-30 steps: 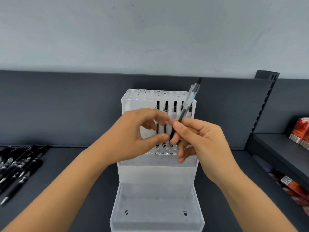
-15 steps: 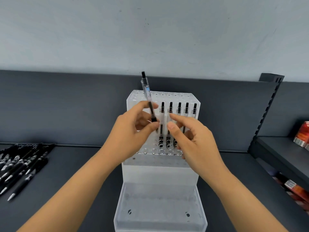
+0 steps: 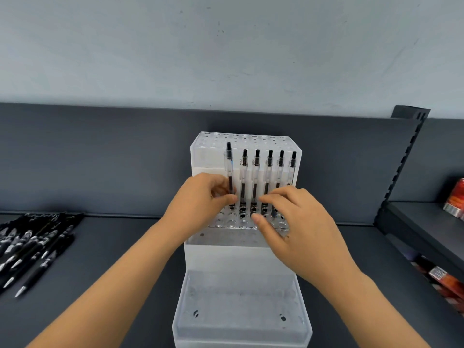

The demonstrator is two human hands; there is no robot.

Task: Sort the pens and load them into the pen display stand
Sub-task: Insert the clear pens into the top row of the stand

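Observation:
A clear acrylic pen display stand (image 3: 241, 254) stands in the middle of the dark shelf, with rows of holes on its stepped top. Several clear pens with black ink (image 3: 268, 172) stand upright in one row. My left hand (image 3: 200, 202) pinches one more clear pen (image 3: 229, 167), upright, its tip at a hole just left of that row. My right hand (image 3: 293, 222) hovers over the front holes on the right, fingers spread, holding nothing.
A pile of black pens (image 3: 32, 244) lies on the shelf at the far left. A dark upright with slots (image 3: 401, 162) and a lower shelf with red packages (image 3: 454, 202) are at the right. The stand has a tray (image 3: 241, 330) at its front.
The clear pen passed from my right hand to my left, was turned upright and lowered to the hole left of the row. My right hand let go and moved down over the front holes.

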